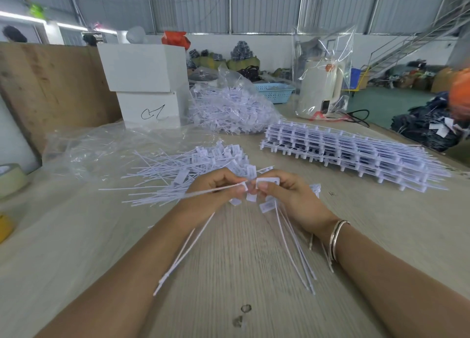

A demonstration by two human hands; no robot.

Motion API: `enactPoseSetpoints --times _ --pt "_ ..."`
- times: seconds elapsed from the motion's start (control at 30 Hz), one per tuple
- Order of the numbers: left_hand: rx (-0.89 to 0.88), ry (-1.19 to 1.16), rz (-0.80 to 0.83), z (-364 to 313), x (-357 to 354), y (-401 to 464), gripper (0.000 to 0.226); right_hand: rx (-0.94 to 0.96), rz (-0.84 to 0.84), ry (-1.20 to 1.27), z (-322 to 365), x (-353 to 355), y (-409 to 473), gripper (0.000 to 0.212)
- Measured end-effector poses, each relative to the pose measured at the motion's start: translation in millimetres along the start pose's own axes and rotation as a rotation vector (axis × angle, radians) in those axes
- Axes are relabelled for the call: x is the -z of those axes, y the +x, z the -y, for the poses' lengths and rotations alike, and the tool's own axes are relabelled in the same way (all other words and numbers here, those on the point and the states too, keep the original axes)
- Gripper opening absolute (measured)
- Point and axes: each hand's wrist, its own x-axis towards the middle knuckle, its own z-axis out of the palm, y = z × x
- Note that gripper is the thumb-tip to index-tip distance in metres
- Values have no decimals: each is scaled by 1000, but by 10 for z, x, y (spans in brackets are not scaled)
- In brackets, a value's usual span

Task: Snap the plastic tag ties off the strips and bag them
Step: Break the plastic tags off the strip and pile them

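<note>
Hands meet at mid-worktop [241,261]: the left hand [216,187] pinches one tag tie [216,189] by its thin tail near the head, while the right hand [287,192] grasps a strip piece [268,181] with several ties hanging toward the body. To snap cleanly, I would grip close to the joint and twist sharply rather than pull, so the tail does not stretch. Ties are white, each a small flat label on a long slender tail. Loose ones lie in a pile [193,169] just beyond the hands; stacked unbroken strips [351,157] sit to the right, and a filled clear bag [231,111] lies further back.
</note>
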Motion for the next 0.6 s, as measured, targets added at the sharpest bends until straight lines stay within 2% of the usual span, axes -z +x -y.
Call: enactPoseSetpoints --times 0.07,0.17,0.23,0.37,0.5,0.6 --pt "6 87 18 34 -3 -21 17 -33 -32 -131 -8 11 12 11" --pt "-21 339 27 109 -7 -43 19 -67 -66 -619 -92 15 43 8" --pt "-65 473 8 131 9 -31 19 -76 -67 -837 -141 10 52 7" --pt "-99 692 2 133 42 -10 23 -120 34 -988 -175 12 49 20" --pt "-109 709 -29 111 37 -9 17 -58 42 -1156 -149 62 53 9" --pt "-126 708 -20 95 41 -19 17 -119 28 -1201 -111 151 53 11"
